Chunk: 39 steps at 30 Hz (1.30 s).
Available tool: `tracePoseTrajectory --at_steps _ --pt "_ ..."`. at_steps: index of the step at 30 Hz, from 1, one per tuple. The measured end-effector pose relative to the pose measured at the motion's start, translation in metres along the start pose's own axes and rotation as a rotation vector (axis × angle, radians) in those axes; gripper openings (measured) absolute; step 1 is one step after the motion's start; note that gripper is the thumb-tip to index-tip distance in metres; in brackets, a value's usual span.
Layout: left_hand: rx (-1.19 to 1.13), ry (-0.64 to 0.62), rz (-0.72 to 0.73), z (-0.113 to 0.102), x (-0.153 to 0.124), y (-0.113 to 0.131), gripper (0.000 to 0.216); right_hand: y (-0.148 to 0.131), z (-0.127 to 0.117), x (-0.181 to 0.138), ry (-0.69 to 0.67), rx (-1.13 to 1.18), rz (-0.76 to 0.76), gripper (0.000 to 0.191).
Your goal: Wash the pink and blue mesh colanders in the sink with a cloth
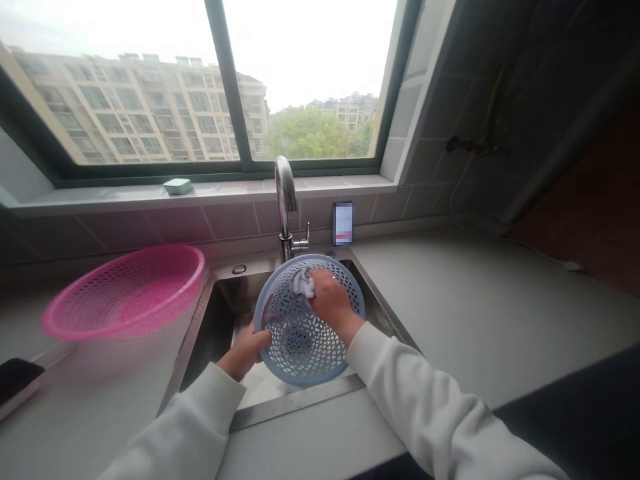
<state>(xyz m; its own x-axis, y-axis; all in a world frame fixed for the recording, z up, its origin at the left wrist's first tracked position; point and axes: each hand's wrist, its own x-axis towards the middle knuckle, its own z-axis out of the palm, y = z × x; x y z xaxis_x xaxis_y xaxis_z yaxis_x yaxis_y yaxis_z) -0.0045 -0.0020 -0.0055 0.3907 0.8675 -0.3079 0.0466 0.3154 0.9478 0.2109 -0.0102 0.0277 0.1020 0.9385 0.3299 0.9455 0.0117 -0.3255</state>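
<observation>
A round pale-blue perforated plastic basket (299,340) is clasped at its rim by the curled fingers of the left hand (244,353). A crumpled grey cloth (303,283) is pressed to its inside, gripped beneath the closed fingers of the right hand (327,300).

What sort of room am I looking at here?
Most likely a home kitchen: a stainless steel sink, a chrome faucet, and a pink plastic strainer basket on the countertop.

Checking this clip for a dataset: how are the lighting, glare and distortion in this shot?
In the head view, the sky through the window is blown out, while the tiled corner at right falls into shadow; the wide lens bows the window frame; the phone behind the sink is blurred; the blue basket and right hand stay fairly clear.
</observation>
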Motion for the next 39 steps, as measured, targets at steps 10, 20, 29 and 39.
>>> tracePoseTrajectory --at_steps 10,20,29,39 --pt "-0.118 0.086 0.096 -0.012 0.002 -0.002 0.020 -0.015 0.009 -0.017 -0.190 0.020 -0.197 0.031" --pt "-0.199 0.069 0.163 0.005 -0.005 0.001 0.050 -0.022 0.012 -0.017 -0.221 0.108 -0.451 0.040" --pt "-0.218 -0.015 0.265 0.004 -0.005 0.008 0.078 -0.008 0.004 0.001 0.034 -0.030 0.002 0.042" --pt "-0.231 0.094 0.263 -0.007 0.001 0.003 0.074 -0.028 0.010 -0.020 -0.309 -0.024 -0.223 0.030"
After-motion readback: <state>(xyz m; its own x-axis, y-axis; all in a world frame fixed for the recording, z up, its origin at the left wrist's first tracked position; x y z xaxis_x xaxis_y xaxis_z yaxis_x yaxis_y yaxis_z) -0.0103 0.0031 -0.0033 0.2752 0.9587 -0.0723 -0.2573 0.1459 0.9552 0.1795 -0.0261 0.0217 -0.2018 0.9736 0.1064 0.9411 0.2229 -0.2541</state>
